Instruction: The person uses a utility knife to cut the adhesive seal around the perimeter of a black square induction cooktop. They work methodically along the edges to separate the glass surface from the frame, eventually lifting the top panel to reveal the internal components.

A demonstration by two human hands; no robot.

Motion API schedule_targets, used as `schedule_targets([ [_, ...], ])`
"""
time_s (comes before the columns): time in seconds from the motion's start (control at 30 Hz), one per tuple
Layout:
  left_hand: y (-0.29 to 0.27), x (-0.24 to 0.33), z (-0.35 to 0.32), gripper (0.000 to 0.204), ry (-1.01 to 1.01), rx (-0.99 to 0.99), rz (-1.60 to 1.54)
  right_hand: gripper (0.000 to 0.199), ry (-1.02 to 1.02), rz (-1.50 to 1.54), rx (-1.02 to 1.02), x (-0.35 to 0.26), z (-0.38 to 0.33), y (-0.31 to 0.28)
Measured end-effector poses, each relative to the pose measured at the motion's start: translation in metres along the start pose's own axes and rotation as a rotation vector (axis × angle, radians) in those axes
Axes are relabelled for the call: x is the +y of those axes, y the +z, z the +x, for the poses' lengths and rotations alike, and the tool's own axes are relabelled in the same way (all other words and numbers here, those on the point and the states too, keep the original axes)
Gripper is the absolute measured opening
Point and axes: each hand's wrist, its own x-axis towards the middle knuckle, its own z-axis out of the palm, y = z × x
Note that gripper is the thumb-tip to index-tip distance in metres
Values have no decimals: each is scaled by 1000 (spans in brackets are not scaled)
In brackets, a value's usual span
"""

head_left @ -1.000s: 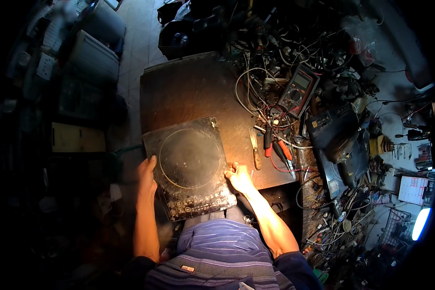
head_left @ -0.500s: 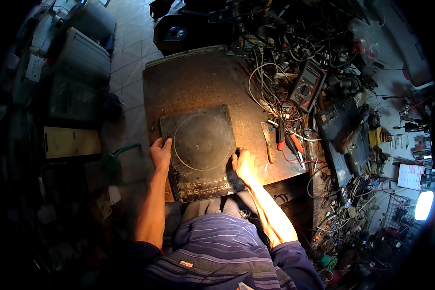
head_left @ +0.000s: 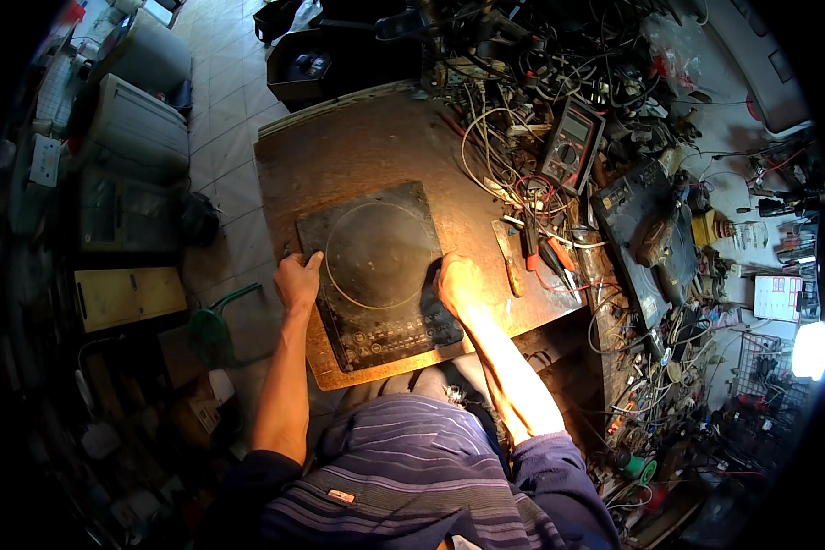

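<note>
A black induction cooktop (head_left: 380,257) with a ring marking and a row of touch controls along its near side lies on the brown wooden table. At its left edge my left hand (head_left: 298,280) is closed, thumb at the rim; the fingertips are partly hidden. My right hand (head_left: 460,282) grips the opposite edge with curled fingers. To the right of that hand are a wooden-handled knife (head_left: 511,266) and red-and-black pliers (head_left: 552,261).
Behind the pliers, a multimeter (head_left: 572,142) rests among tangled cables. Another dark panel-like appliance (head_left: 637,243) leans at the right. The wooden table (head_left: 339,151) ends just in front of my body. A green stool-like object (head_left: 213,332) stands on the left.
Both hands have shifted the cooktop away from me, farther onto the table. A strip of wood now shows along its near edge. The whole view has tilted slightly.
</note>
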Motion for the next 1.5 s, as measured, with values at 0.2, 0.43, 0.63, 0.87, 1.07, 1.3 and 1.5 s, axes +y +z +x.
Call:
schedule_targets([
  [0.2, -31, 60, 5, 49, -46, -189, 312, 23, -78, 48, 129, 11, 1, 4],
  [0.43, -19, 33, 5, 60, -26, -74, 253, 24, -202, -138, 685, 105, -37, -28],
  [0.63, -13, 71, -41, 80, 328, -184, 288, 35, -133, -133, 467, 158, -47, -19],
  [0.87, -1, 127, -46, 114, 327, -352, 386, 36, -173, 140, 421, 153, -38, -26],
  [1.07, 17, 133, -16, 119, 343, -375, 462, 23, -87, 140, 158, 148, -104, -59],
  [1.3, 16, 144, -7, 130, 365, -393, 534, 21, -266, -28, 121, 153, -177, -23],
  [1.5, 22, 162, 7, 137, 482, -484, 595, 62, -300, -34, -105, 125, -188, -21],
])
